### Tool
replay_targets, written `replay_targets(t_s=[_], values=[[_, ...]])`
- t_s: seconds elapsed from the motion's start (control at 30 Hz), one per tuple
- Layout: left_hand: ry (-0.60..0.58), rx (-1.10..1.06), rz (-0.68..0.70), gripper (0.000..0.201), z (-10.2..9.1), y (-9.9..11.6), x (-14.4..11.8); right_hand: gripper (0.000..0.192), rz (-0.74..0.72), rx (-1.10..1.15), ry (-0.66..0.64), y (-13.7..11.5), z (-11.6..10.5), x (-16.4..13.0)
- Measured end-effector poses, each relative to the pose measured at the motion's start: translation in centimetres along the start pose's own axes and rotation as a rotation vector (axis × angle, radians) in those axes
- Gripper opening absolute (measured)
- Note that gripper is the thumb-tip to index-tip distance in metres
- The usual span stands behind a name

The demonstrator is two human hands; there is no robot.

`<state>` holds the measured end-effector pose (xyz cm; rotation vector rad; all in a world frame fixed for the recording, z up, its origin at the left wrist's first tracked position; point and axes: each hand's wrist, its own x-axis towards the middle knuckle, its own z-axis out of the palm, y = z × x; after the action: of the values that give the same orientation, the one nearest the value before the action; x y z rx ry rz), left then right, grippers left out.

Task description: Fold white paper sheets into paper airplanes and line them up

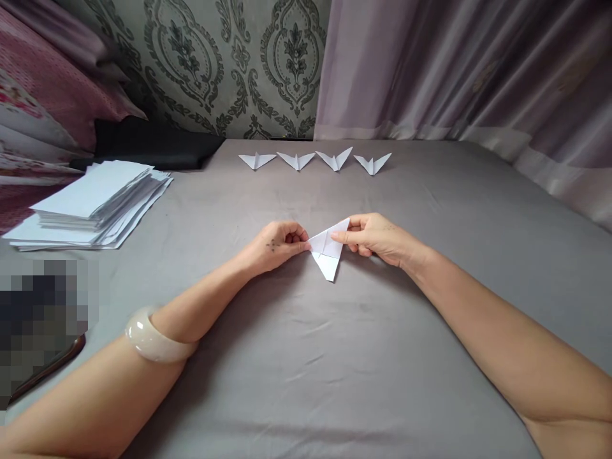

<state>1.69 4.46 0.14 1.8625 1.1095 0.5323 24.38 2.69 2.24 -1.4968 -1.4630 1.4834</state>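
Observation:
A white sheet folded into a pointed triangle (328, 255) lies on the grey bedsheet (306, 357) in the middle. My left hand (277, 243) pinches its left corner with closed fingers. My right hand (375, 237) grips its upper right edge, the thumb pressing down on the fold. The paper's point faces towards me. A pale bangle (155, 339) sits on my left forearm.
Several finished paper planes (315, 160) stand in a row at the far edge. A stack of white sheets (93, 204) lies at the left, a black cloth (153, 145) behind it. Curtains (459, 70) hang at the back right. A blurred dark patch (43, 325) sits at the near left.

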Motion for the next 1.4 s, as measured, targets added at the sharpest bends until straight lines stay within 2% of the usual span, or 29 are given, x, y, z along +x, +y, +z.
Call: replay_targets(t_s=[0.13, 0.33, 0.5, 0.67, 0.9, 1.03, 1.17, 1.27, 1.4], values=[[0.004, -0.019, -0.018, 0.026, -0.1, 0.0, 0.0, 0.021, -0.124, -0.085, -0.066, 0.7, 0.5, 0.0], [0.003, 0.059, -0.031, 0.021, -0.4, 0.5, -0.1, 0.018, -0.132, -0.291, 0.069, 1.8, 1.2, 0.1], [-0.010, 0.056, 0.019, 0.019, -0.5, 0.1, 0.1, 0.035, -0.187, -0.177, 0.145, 1.9, 1.7, 0.1], [-0.015, 0.025, 0.011, 0.019, -0.5, -0.1, 0.4, 0.017, -0.232, -0.157, 0.140, 1.4, 2.6, -0.1], [0.037, 0.050, 0.049, 0.015, -0.6, 0.2, -0.3, 0.014, -0.239, -0.227, 0.108, 1.7, 2.6, 0.3], [0.089, 0.192, 0.093, 0.010, -0.2, 0.3, -1.0, 0.014, -0.234, -0.232, 0.088, 1.7, 2.5, 0.3], [0.114, 0.401, 0.262, 0.024, 0.1, 0.1, -1.5, 0.015, -0.203, -0.207, 0.071, 1.7, 2.6, 0.3], [0.085, 0.574, 0.358, 0.034, 0.1, -0.1, -2.0, 0.018, -0.194, -0.211, 0.050, 1.7, 2.5, 0.4], [0.044, 0.715, 0.405, 0.039, 0.0, 0.0, -2.6, 0.016, -0.240, -0.277, 0.023, 1.7, 2.3, 0.6]])
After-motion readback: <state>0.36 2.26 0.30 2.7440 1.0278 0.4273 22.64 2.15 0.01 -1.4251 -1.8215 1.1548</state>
